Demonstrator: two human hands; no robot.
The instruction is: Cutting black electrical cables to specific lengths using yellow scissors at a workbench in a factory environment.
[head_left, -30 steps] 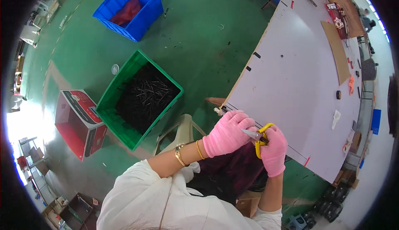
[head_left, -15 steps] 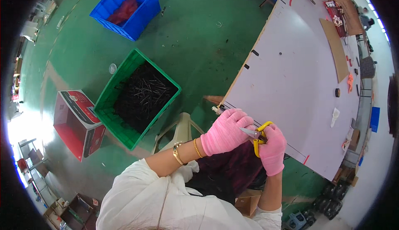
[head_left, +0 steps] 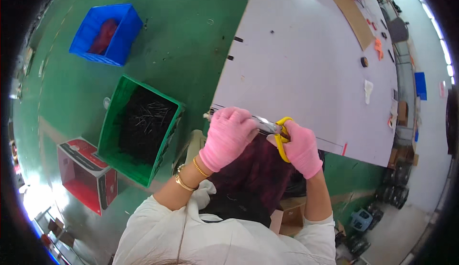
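In my right hand [head_left: 303, 151], gloved in pink, is a pair of scissors [head_left: 284, 155] with yellow handles; the fingers are closed on the handles. Its metal points toward my left hand [head_left: 230, 138], also in a pink glove, at the near edge of the white table [head_left: 306, 73]. My left fingers are curled together, and what they hold is hidden. A shiny strip-like piece lies between the two hands; whether it is all scissor blade I cannot tell. Thin dark strips [head_left: 217, 106] show at the table corner beside my left hand.
On the floor at left stand a green crate [head_left: 178, 109] of thin black pieces, a blue crate [head_left: 129, 35] with reddish material, and an open red-and-white carton [head_left: 107, 188]. Cardboard [head_left: 351, 18], a tape roll [head_left: 364, 62] and a white piece [head_left: 368, 92] lie on the table.
The view has shifted, and the table and crates sit differently in it. My hands have moved apart, and the scissors' metal is now away from my left glove's back, near its fingertips.
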